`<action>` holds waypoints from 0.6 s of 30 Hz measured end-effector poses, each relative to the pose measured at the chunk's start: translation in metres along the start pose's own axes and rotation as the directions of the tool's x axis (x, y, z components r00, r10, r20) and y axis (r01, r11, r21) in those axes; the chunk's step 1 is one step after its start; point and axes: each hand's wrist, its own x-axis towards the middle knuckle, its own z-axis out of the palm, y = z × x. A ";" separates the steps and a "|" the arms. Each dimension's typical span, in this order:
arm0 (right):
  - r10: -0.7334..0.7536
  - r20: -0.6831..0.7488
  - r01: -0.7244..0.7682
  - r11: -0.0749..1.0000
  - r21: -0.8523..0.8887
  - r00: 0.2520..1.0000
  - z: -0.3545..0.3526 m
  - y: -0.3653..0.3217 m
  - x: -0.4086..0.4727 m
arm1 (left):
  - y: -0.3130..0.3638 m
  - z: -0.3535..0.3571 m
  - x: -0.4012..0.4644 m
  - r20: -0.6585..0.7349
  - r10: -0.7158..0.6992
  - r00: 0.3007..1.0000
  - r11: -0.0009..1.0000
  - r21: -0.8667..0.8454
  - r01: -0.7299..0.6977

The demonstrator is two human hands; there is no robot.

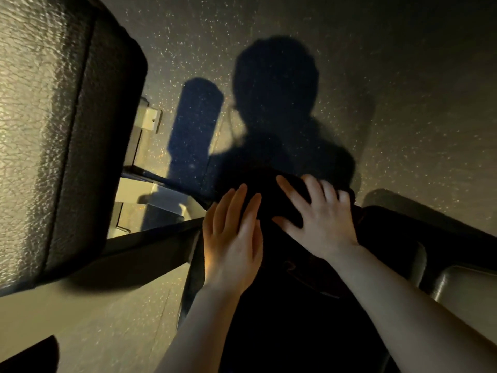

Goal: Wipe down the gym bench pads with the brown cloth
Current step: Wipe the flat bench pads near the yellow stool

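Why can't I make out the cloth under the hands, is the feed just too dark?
Head view: yes, light comes from behind, so the person's shadow falls across the speckled floor and over the pad; the cloth reads nearly black under the left hand and right hand. The upright pad glares at left, with wide-angle bending.

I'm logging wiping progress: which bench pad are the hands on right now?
The dark pad at bottom centre, in shadow. The left hand and right hand lie flat on its far end. The lit, textured pad at left is untouched.
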 end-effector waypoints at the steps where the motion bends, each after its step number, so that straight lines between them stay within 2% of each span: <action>1: 0.027 -0.030 -0.027 1.000 0.007 0.999 0.002 0.007 -0.008 | 0.006 0.002 -0.001 0.045 0.010 0.999 1.000 0.019 -0.011; 5: 0.142 -0.037 -0.142 0.990 -0.005 0.989 0.019 0.039 -0.045 | 0.034 0.019 -0.013 0.189 0.099 0.977 0.991 0.068 -0.114; 10: 0.249 -0.090 -0.244 0.968 0.064 0.964 0.046 0.074 -0.098 | 0.061 0.045 -0.037 0.315 0.205 0.927 0.961 0.114 -0.251; 15: 0.392 -0.110 -0.371 0.912 0.176 0.913 0.079 0.070 -0.141 | 0.073 0.061 -0.064 0.344 0.264 0.901 0.928 0.165 -0.335; 18: 0.413 -0.086 -0.390 0.898 0.202 0.907 0.098 0.054 -0.168 | 0.072 0.065 -0.085 0.349 0.299 0.888 0.913 0.168 -0.373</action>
